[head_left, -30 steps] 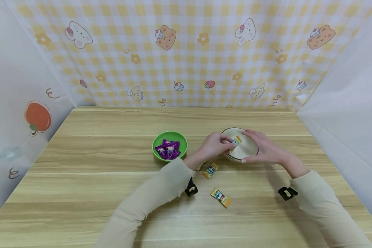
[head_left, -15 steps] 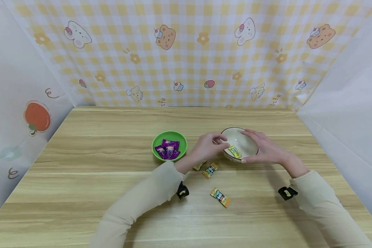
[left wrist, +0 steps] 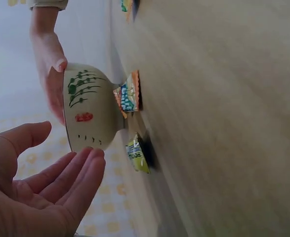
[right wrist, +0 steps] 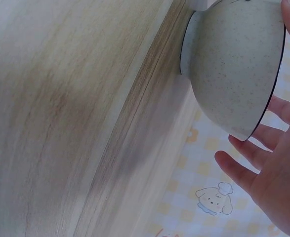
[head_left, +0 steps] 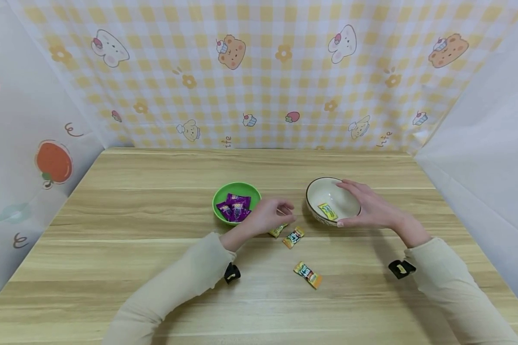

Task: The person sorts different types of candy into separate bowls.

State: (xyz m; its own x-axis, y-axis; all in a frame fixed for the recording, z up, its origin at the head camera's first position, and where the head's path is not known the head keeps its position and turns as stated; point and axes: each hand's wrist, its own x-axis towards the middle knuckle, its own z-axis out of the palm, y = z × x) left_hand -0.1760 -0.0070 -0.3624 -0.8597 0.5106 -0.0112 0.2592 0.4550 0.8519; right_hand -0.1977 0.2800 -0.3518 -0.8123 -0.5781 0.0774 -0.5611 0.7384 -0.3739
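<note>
My right hand [head_left: 373,208] holds the rim of a cream bowl [head_left: 312,203] with a dark edge, thumb on the near side and fingers on the far side. Inside the bowl lies one yellow candy [head_left: 327,211]. My left hand [head_left: 269,214] hovers with nothing in it, fingers apart in the left wrist view, over a yellow-green wrapped candy [head_left: 278,230] that it partly hides in the head view. Beside that lies an orange-yellow wrapped candy [head_left: 293,237]. Another orange-yellow candy [head_left: 308,274] rests nearer the front.
A green bowl [head_left: 217,196] with several purple candy packets [head_left: 237,209] stands left of the cream bowl, partly behind my left hand. All of it sits on a wooden table [head_left: 155,191], with a checked cloth [head_left: 259,86] hanging at the back.
My left hand let go of the yellow candy inside the cream bowl. It then moved left and toward me, out over the candies on the table. The right hand stayed at the bowl.
</note>
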